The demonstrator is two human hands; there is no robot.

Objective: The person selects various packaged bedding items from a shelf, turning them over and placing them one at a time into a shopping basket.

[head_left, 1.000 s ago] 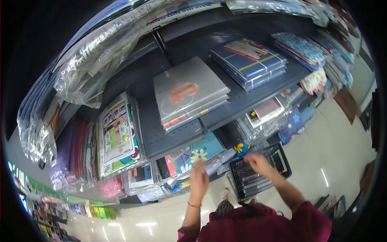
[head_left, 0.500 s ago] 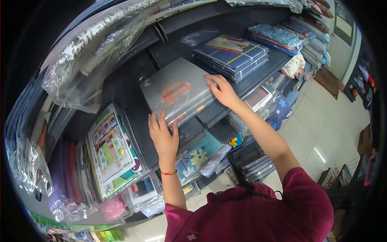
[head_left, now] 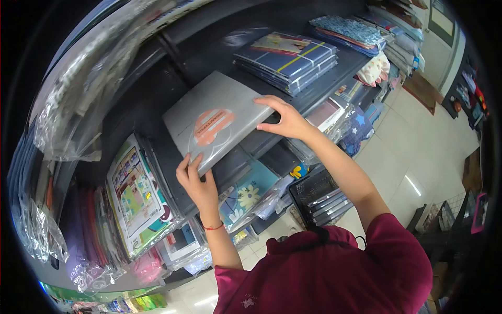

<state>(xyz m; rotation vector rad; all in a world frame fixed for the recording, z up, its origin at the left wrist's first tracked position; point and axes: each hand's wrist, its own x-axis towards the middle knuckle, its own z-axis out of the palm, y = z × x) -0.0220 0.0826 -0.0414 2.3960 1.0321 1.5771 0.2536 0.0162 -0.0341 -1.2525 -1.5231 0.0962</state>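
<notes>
A flat grey package (head_left: pixel 209 118) with an orange printed patch lies tilted over the dark shelf (head_left: pixel 157 81), its near edge raised. My left hand (head_left: pixel 197 183) grips its near left corner, fingers on top and thumb at the front edge. At the right corner, my right hand (head_left: pixel 285 119) has its fingers on top and its thumb at the underside. Behind it, to the right, is a stack of blue packages (head_left: pixel 290 63) with white and yellow straps.
Plastic-wrapped goods (head_left: pixel 78 99) hang at the upper left. Upright printed packs (head_left: pixel 137 193) stand at the left. Below the shelf are a flowered pack (head_left: pixel 248 194) and a black basket (head_left: pixel 316 191). Folded patterned cloths (head_left: pixel 348 32) lie farther right.
Both hands have closed on the grey package's corners, the right thumb now beneath it. The near edge has lifted, and the package has shifted slightly left in view.
</notes>
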